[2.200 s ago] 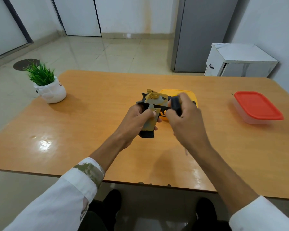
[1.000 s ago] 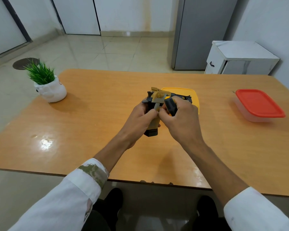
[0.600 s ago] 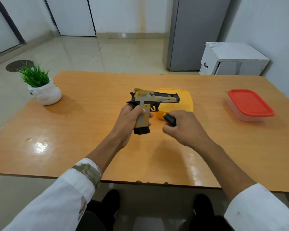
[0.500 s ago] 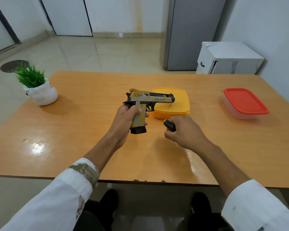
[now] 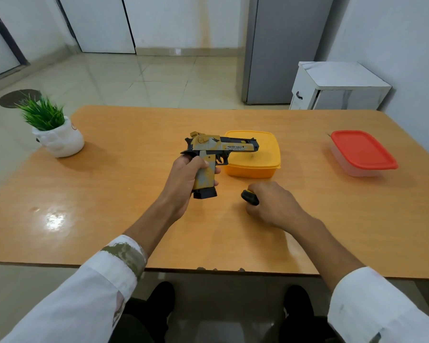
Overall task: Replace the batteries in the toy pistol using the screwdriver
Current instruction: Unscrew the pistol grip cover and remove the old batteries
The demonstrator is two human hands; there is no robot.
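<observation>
A person's left hand (image 5: 186, 177) grips a toy pistol (image 5: 216, 147) by its handle, upright just left of a yellow box (image 5: 253, 168) on the tabletop (image 5: 109, 194), barrel pointing across the box's lid. On the near side of the box, the right hand (image 5: 274, 204) curls around a screwdriver (image 5: 249, 197), only its black handle end showing.

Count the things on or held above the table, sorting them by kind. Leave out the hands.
Toy pistol: 1
Screwdriver: 1
Lidded boxes: 2, the yellow box and the red-lidded box
Potted plant: 1
Total: 5
</observation>
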